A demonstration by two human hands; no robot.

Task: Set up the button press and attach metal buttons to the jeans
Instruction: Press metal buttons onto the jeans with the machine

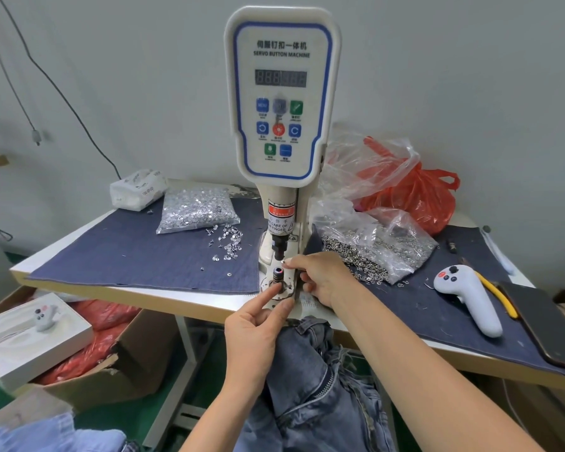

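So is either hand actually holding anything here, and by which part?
The right hand pinches something small and pale at its fingertips, too small to identify. The left hand holds nothing; its index finger touches the lower die.

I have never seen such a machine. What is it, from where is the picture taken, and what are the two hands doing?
The one picture comes from a camera worn on the person's head, looking down at the work. The tall white machine is labelled a servo button machine: a press that fixes metal buttons to cloth. On the table, over denim cloth, lie a bag of silver tacks to its left and a bag of buttons to its right. Further right lie a white controller and a phone. The left hand points its forefinger at the lower die. The right hand pinches a small piece beside the press; what it is I cannot tell. Jeans hang below the table edge.
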